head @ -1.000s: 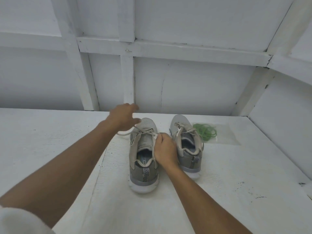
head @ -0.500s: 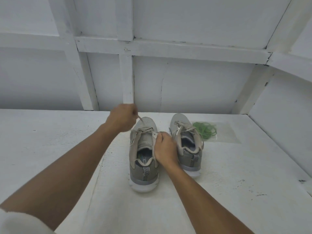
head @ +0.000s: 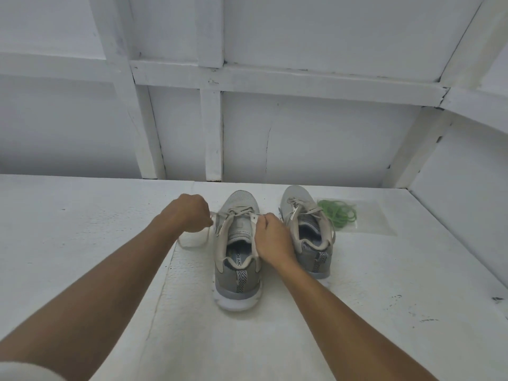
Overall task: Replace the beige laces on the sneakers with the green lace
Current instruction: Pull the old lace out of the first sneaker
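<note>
Two grey sneakers stand side by side on a white surface, toes pointing away from me. My left hand (head: 189, 213) is beside the left sneaker (head: 237, 259) and pinches its beige lace (head: 192, 240), which loops loosely down to the surface. At that shoe's right eyelet edge, my right hand (head: 273, 240) grips the upper near the lace. The right sneaker (head: 308, 232) still carries its beige lace. A coiled green lace (head: 339, 213) lies in a clear bag just right of it.
The white painted surface (head: 82, 229) stretches wide to the left and towards me. A white panelled wall (head: 302, 138) rises right behind the shoes, and a side wall closes the right. The clear plastic bag (head: 376, 218) lies flat near the back right corner.
My left hand has drawn the beige lace lower and to the left, and a slack loop now lies on the surface. My right hand has stayed on the left sneaker.
</note>
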A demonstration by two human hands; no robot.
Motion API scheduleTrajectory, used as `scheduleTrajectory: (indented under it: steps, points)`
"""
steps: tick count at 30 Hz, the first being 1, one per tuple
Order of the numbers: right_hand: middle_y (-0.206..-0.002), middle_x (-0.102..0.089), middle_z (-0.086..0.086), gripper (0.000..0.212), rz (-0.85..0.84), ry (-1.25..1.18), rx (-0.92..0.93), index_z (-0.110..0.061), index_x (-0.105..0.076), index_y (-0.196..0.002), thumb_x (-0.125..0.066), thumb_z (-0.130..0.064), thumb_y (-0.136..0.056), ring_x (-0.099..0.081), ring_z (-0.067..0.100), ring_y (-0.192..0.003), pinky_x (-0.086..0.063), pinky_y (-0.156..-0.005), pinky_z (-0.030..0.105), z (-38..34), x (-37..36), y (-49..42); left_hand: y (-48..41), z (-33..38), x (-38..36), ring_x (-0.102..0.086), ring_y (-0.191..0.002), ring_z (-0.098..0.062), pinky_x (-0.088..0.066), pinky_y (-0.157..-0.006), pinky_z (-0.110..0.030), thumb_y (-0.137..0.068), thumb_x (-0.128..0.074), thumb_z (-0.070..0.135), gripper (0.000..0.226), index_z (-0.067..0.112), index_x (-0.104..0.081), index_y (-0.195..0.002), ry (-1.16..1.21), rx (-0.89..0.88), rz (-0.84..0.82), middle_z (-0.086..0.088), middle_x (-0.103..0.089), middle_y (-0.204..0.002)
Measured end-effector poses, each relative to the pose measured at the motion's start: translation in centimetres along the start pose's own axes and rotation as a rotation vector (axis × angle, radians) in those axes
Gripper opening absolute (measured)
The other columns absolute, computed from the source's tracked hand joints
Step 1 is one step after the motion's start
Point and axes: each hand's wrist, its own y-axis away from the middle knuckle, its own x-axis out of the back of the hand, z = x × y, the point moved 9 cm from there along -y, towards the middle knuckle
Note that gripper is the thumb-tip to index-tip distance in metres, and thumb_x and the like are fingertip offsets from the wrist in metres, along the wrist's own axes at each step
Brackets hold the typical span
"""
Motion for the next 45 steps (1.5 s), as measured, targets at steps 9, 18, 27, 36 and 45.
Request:
scheduleTrajectory:
  steps: [9, 18, 27, 36, 45]
  points:
    - [-0.115, -0.058, 0.002, 0.027, -0.165, 0.170, 0.042, -0.017, -0.057, -0.115, -0.051, -0.027, -0.090, -0.056, 0.024, -0.104, -0.043, -0.079, 0.031, -3.2, 1.5, -2.5, 0.8, 3.4, -0.4, -0.067, -0.081, -0.021, -0.056, -0.071, -0.031, -0.097, -0.045, 0.049, 0.038, 0.019, -0.067, -0.106, 0.397, -0.059, -0.047, -0.005, -0.071, -0.092]
    - [-0.100, -0.067, 0.002, 0.020, -0.388, 0.280, 0.201, -0.018, -0.072, -0.093, -0.054, -0.010, -0.086, -0.061, 0.020, -0.095, -0.048, -0.077, 0.026, -6.1, -1.5, -5.0, 1.0, 2.8, -1.3, -0.067, -0.087, -0.030, -0.058, -0.075, -0.040, -0.097, -0.044, 0.030, 0.026, 0.021, -0.068, -0.104, 0.532, -0.051, -0.046, -0.008, -0.069, -0.101]
    - [-0.114, -0.065, 0.003, 0.011, -0.407, 0.481, 0.166, -0.024, -0.068, -0.092, -0.060, -0.023, -0.085, -0.058, 0.025, -0.108, -0.050, -0.091, 0.035, -5.4, -4.8, -6.0, 0.5, 2.5, -2.0, -0.057, -0.115, -0.025, -0.046, -0.097, -0.032, -0.096, -0.037, 0.005, 0.039, 0.009, -0.063, -0.124, 0.476, -0.073, -0.012, -0.010, -0.062, -0.128]
    - [-0.097, -0.063, 0.015, 0.010, -0.236, 0.439, 0.042, -0.004, -0.051, -0.078, -0.051, -0.009, -0.087, -0.058, 0.033, -0.092, -0.042, -0.065, 0.028, -4.0, 0.6, -9.0, 0.2, 2.2, -3.0, -0.057, -0.112, -0.026, -0.043, -0.088, -0.028, -0.097, -0.037, 0.009, 0.038, 0.011, -0.064, -0.122, 0.515, -0.037, 0.036, -0.011, -0.064, -0.125]
    - [-0.110, -0.064, 0.007, 0.016, -0.397, 0.560, 0.188, -0.016, -0.068, -0.096, -0.059, -0.019, -0.083, -0.058, 0.028, -0.105, -0.051, -0.090, 0.039, -5.5, -4.5, -7.1, 0.2, 2.2, -2.9, -0.060, -0.101, -0.024, -0.046, -0.084, -0.030, -0.099, -0.047, 0.024, 0.029, 0.013, -0.069, -0.114, 0.480, -0.053, 0.022, -0.008, -0.069, -0.112]
